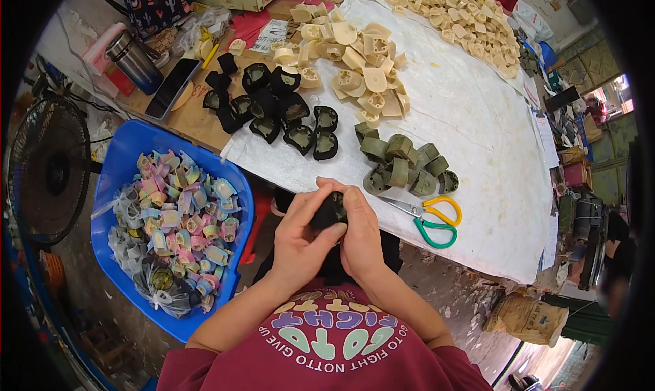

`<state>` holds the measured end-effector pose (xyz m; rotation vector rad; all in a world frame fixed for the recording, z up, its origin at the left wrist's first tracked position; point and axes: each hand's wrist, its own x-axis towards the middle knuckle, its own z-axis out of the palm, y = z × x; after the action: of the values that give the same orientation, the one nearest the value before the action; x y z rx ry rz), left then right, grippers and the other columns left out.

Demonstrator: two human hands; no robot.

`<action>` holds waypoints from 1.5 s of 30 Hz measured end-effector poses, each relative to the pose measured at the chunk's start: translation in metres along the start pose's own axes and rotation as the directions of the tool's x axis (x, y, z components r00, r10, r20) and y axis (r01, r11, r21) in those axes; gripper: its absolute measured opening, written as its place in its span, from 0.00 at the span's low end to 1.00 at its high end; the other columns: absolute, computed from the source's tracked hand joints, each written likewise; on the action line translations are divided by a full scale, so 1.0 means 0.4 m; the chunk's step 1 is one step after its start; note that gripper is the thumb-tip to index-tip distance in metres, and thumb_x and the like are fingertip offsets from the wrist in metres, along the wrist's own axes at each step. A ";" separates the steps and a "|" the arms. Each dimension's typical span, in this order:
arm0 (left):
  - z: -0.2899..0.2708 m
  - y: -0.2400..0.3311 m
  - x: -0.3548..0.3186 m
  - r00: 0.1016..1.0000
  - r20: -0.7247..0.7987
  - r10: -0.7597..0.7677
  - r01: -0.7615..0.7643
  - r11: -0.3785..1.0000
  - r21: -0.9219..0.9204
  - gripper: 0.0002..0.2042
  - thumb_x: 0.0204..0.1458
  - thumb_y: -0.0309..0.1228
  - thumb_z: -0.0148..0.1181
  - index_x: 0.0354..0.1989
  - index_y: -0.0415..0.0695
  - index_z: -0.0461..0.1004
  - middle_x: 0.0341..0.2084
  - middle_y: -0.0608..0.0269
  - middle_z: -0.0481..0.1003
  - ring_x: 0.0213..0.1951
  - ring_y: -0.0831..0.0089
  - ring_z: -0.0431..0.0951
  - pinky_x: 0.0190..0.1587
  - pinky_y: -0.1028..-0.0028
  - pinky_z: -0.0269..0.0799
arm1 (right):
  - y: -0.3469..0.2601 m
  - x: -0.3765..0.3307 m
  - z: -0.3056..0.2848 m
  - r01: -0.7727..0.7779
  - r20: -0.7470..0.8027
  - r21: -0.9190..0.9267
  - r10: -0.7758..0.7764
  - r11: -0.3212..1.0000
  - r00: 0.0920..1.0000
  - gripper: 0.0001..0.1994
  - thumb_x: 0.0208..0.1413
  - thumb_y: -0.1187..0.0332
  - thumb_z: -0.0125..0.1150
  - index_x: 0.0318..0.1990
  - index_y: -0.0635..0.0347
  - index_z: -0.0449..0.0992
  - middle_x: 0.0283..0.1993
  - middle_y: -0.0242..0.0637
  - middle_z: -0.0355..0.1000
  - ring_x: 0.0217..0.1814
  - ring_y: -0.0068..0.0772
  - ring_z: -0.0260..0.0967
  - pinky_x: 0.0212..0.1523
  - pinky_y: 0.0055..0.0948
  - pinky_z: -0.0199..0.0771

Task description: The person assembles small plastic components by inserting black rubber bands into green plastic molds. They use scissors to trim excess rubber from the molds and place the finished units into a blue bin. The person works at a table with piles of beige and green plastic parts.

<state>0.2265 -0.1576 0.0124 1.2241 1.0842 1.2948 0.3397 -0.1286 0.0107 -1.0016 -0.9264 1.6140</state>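
Between my two hands, just off the table's front edge, is a small black-covered heel-shaped piece (329,212). My left hand (300,227) wraps it from the left, thumb pressed along its lower side. My right hand (360,227) closes on it from the right, with the thumb at its top. Straight beyond lie several similar black-covered pieces (265,108) with green-grey hollow faces. Bare olive-green pieces (402,160) are heaped to the right of them. Nearest my right hand on the table are scissors (426,217) with one yellow and one green handle loop.
A blue tub (116,237) of pastel pieces and tied plastic bags stands at left, beside a black fan (49,169). Cream pieces (361,63) are piled on the white table cover (471,152). A phone (172,89) and steel tumbler (134,62) sit far left.
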 end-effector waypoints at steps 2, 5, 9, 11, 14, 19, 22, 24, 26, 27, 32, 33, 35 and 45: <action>0.001 -0.003 0.001 0.984 0.054 -0.172 0.179 0.908 -0.380 0.30 0.49 0.18 0.60 0.64 0.38 0.61 0.61 0.58 0.64 0.60 0.71 0.65 0.57 0.75 0.65 | 0.002 0.003 -0.008 0.010 -0.014 -0.064 -0.011 0.998 1.000 0.26 0.69 0.51 0.37 0.53 0.68 0.68 0.55 0.42 0.69 0.55 0.28 0.66 0.58 0.28 0.64; -0.016 -0.005 0.002 0.953 0.163 -0.255 0.297 0.693 -0.657 0.30 0.54 0.26 0.60 0.66 0.44 0.58 0.60 0.60 0.65 0.59 0.70 0.67 0.56 0.69 0.68 | -0.001 0.007 -0.030 0.007 0.032 -0.155 -0.002 0.988 1.000 0.25 0.68 0.51 0.39 0.53 0.66 0.69 0.50 0.39 0.70 0.50 0.26 0.67 0.52 0.25 0.68; -0.038 -0.011 -0.003 0.928 0.210 -0.308 0.353 0.546 -0.760 0.28 0.57 0.30 0.59 0.66 0.46 0.58 0.56 0.61 0.69 0.56 0.69 0.71 0.54 0.64 0.71 | -0.039 -0.015 -0.022 -0.087 0.111 -0.206 0.112 0.975 0.987 0.18 0.67 0.58 0.46 0.52 0.64 0.69 0.43 0.36 0.68 0.43 0.23 0.66 0.42 0.23 0.68; -0.034 -0.012 -0.004 0.927 0.223 -0.302 0.363 0.569 -0.738 0.27 0.58 0.30 0.58 0.66 0.45 0.59 0.54 0.61 0.70 0.54 0.69 0.72 0.54 0.63 0.71 | -0.049 -0.013 -0.020 -0.115 0.096 -0.275 0.146 0.955 0.985 0.17 0.64 0.60 0.51 0.53 0.64 0.69 0.41 0.34 0.68 0.39 0.21 0.65 0.38 0.22 0.69; -0.027 -0.006 -0.005 0.923 0.227 -0.311 0.369 0.544 -0.754 0.26 0.58 0.29 0.57 0.65 0.45 0.59 0.54 0.61 0.70 0.54 0.69 0.72 0.54 0.62 0.72 | -0.024 -0.012 -0.027 -0.103 0.018 -0.279 0.113 0.955 0.993 0.18 0.64 0.59 0.52 0.52 0.64 0.69 0.42 0.35 0.68 0.40 0.20 0.65 0.39 0.22 0.69; -0.027 -0.006 -0.005 0.929 0.200 -0.313 0.349 0.553 -0.757 0.26 0.57 0.29 0.58 0.65 0.45 0.60 0.55 0.59 0.69 0.55 0.68 0.72 0.55 0.63 0.70 | -0.044 -0.010 -0.032 -0.032 0.170 -0.298 0.086 0.954 0.982 0.21 0.62 0.58 0.55 0.54 0.64 0.66 0.42 0.38 0.69 0.42 0.22 0.66 0.40 0.23 0.69; -0.026 -0.005 -0.007 0.925 0.201 -0.321 0.357 0.561 -0.747 0.26 0.57 0.29 0.57 0.65 0.44 0.60 0.55 0.59 0.68 0.56 0.67 0.70 0.58 0.64 0.67 | -0.039 -0.012 -0.034 0.151 0.217 -0.445 -0.058 0.883 0.975 0.22 0.61 0.56 0.56 0.55 0.64 0.64 0.42 0.39 0.69 0.43 0.25 0.67 0.43 0.25 0.69; -0.026 -0.006 -0.005 0.923 0.228 -0.309 0.359 0.484 -0.798 0.26 0.57 0.30 0.57 0.64 0.44 0.61 0.56 0.58 0.68 0.57 0.66 0.69 0.60 0.64 0.65 | -0.047 -0.010 -0.036 0.107 0.211 -0.443 -0.013 0.890 0.977 0.23 0.60 0.56 0.56 0.55 0.64 0.64 0.43 0.39 0.69 0.45 0.26 0.67 0.46 0.26 0.68; -0.031 -0.005 -0.003 0.920 0.256 -0.296 0.370 0.443 -0.816 0.25 0.57 0.31 0.57 0.64 0.44 0.61 0.56 0.59 0.67 0.58 0.66 0.68 0.60 0.64 0.64 | -0.054 -0.014 -0.036 -0.042 0.185 -0.379 0.120 0.925 0.975 0.22 0.60 0.57 0.56 0.54 0.64 0.64 0.43 0.40 0.69 0.46 0.27 0.67 0.49 0.27 0.67; -0.033 -0.005 -0.002 0.918 0.270 -0.290 0.376 0.422 -0.825 0.25 0.57 0.31 0.57 0.64 0.44 0.61 0.56 0.59 0.67 0.58 0.66 0.68 0.61 0.63 0.63 | -0.048 -0.013 -0.039 -0.029 0.181 -0.346 0.097 0.938 0.979 0.21 0.60 0.58 0.56 0.54 0.63 0.65 0.44 0.39 0.69 0.46 0.27 0.66 0.49 0.27 0.67; -0.028 0.000 -0.006 0.942 0.227 -0.246 0.329 0.550 -0.768 0.26 0.55 0.32 0.60 0.62 0.43 0.63 0.59 0.59 0.65 0.60 0.68 0.66 0.61 0.65 0.62 | -0.021 -0.007 -0.043 0.026 0.157 -0.226 0.010 0.974 0.988 0.16 0.62 0.62 0.52 0.52 0.63 0.67 0.46 0.38 0.69 0.47 0.26 0.65 0.50 0.26 0.66; -0.027 -0.001 -0.004 0.948 0.210 -0.239 0.312 0.570 -0.760 0.26 0.54 0.31 0.61 0.62 0.43 0.63 0.60 0.59 0.65 0.60 0.68 0.65 0.61 0.66 0.62 | -0.025 -0.011 -0.036 0.059 0.164 -0.251 -0.018 0.966 0.986 0.15 0.63 0.62 0.51 0.51 0.63 0.68 0.47 0.37 0.69 0.48 0.25 0.65 0.50 0.26 0.66; -0.014 0.003 -0.009 0.962 0.145 -0.232 0.265 0.652 -0.710 0.26 0.54 0.27 0.61 0.62 0.41 0.64 0.58 0.62 0.65 0.58 0.73 0.66 0.60 0.69 0.62 | -0.038 -0.026 -0.015 0.124 0.174 -0.301 -0.073 0.946 0.982 0.14 0.64 0.64 0.48 0.51 0.63 0.69 0.49 0.36 0.70 0.49 0.25 0.65 0.52 0.25 0.65; -0.003 -0.004 -0.030 0.987 0.094 -0.131 0.161 0.784 -0.599 0.30 0.48 0.20 0.63 0.62 0.39 0.62 0.56 0.60 0.65 0.60 0.72 0.61 0.63 0.70 0.55 | -0.002 -0.020 0.003 0.044 -0.020 -0.021 -0.045 0.999 0.999 0.13 0.65 0.66 0.45 0.45 0.65 0.74 0.44 0.36 0.74 0.46 0.22 0.67 0.50 0.23 0.66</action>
<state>0.2253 -0.1693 0.0097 0.6622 0.6266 1.3391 0.3401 -0.1364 0.0133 -1.0034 -0.9465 1.5570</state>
